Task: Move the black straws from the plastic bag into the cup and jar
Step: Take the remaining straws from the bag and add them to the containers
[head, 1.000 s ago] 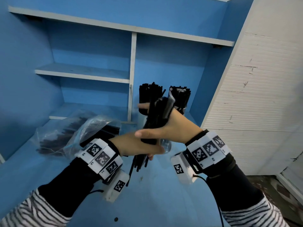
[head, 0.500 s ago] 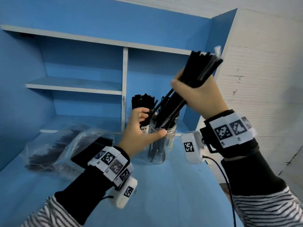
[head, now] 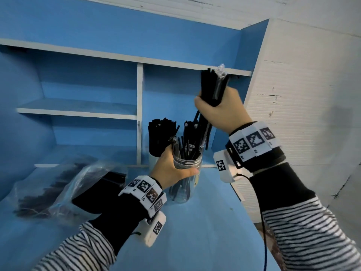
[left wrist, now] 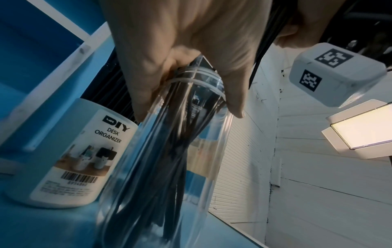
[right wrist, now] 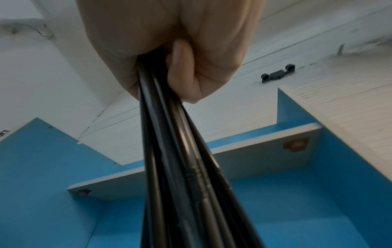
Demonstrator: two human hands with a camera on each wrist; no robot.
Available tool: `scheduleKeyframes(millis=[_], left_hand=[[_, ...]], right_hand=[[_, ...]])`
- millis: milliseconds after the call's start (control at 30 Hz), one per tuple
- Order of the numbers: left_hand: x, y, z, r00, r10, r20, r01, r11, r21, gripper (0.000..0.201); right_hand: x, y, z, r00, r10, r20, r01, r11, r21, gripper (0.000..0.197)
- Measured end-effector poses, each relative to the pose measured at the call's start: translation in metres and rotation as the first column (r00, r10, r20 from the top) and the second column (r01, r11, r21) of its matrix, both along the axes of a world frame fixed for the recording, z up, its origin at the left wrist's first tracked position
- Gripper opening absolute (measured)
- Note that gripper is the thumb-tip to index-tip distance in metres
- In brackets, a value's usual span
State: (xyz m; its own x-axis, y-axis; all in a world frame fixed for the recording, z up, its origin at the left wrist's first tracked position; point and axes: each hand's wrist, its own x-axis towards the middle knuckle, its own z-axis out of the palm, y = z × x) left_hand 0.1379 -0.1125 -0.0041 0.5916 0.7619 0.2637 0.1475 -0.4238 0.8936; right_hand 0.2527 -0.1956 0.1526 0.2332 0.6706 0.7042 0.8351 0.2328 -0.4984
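Two hands are at work over the blue desk (head: pixel 195 241). The right hand (head: pixel 220 110) is raised above the clear plastic jar (head: pixel 186 178), fingers curled tight in a fist round a bundle of black plastic straws (head: pixel 212 89); the bundle's lower ends reach down to the jar's mouth, and the right wrist view shows the thumb (right wrist: pixel 182 67) pressed against the straws (right wrist: pixel 191 167). The left hand (head: pixel 172 169) grips the jar just under its threaded rim, thumb on the near side and fingers wrapped round the far side (the left wrist view shows the fingers (left wrist: pixel 146 87) and thumb (left wrist: pixel 233 94) either side of the neck). Inside the jar (left wrist: pixel 161 167) loose black straws stand leaning at various angles. Just behind and left of it, near the desk's back edge, stands a white cylindrical cup labelled "desk organizer" (left wrist: pixel 70 157), packed full of upright black straws (head: pixel 161 137). Toward the desk's left edge lies a crumpled clear plastic bag (head: pixel 58 188) with more black straws lying flat inside. Behind the desk rise blue shelves with white edges (head: pixel 78 111). Both forearms wear striped sleeves (head: pixel 304 237) and marker-covered wristbands.
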Motion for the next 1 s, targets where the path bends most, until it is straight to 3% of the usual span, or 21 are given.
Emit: scheduleKeyframes(millis=[167,300,400,500,700,800,867,933,1000], left_hand=[[0.001,0.002,-0.002,1.0,-0.009,0.019,0.009,1.0,-0.007,0.063],[0.001,0.006,-0.005,1.0,-0.015,0.008,0.015,1.0,-0.019,0.064],[0.001,0.007,-0.008,1.0,-0.001,0.009,0.001,1.0,-0.012,0.078],[0.001,0.007,-0.006,1.0,-0.002,0.012,0.002,1.0,-0.014,0.078],[0.0,0.009,-0.006,0.999,-0.024,0.021,0.025,1.0,-0.013,0.084],[0.0,0.008,-0.006,0.999,-0.032,0.03,0.033,0.999,-0.018,0.083],[-0.001,0.008,-0.006,0.999,-0.041,0.034,0.042,0.999,-0.019,0.078],[-0.002,0.007,-0.006,0.998,-0.047,0.036,0.048,0.999,-0.017,0.076],[-0.002,0.008,-0.007,0.999,-0.035,0.032,0.036,0.999,-0.017,0.082]], right_hand=[[-0.014,0.022,-0.014,0.994,0.084,-0.066,-0.09,0.992,-0.087,0.03],[-0.006,0.037,-0.035,0.994,0.043,-0.1,-0.062,0.978,-0.199,0.034],[0.009,0.043,-0.055,0.991,-0.031,-0.134,-0.026,0.915,-0.402,0.032],[0.021,0.042,-0.069,0.991,0.007,-0.134,-0.078,0.84,-0.537,0.028],[0.026,0.031,-0.064,0.933,0.087,-0.349,-0.231,0.889,-0.397,0.041],[0.026,0.032,-0.069,0.979,0.057,-0.194,-0.142,0.877,-0.459,0.031],[0.025,0.031,-0.073,0.997,0.021,-0.077,-0.057,0.862,-0.503,0.036],[0.024,0.029,-0.075,0.996,0.019,-0.089,-0.058,0.887,-0.458,0.042],[0.021,0.026,-0.076,0.986,0.045,-0.162,-0.095,0.944,-0.315,0.05]])
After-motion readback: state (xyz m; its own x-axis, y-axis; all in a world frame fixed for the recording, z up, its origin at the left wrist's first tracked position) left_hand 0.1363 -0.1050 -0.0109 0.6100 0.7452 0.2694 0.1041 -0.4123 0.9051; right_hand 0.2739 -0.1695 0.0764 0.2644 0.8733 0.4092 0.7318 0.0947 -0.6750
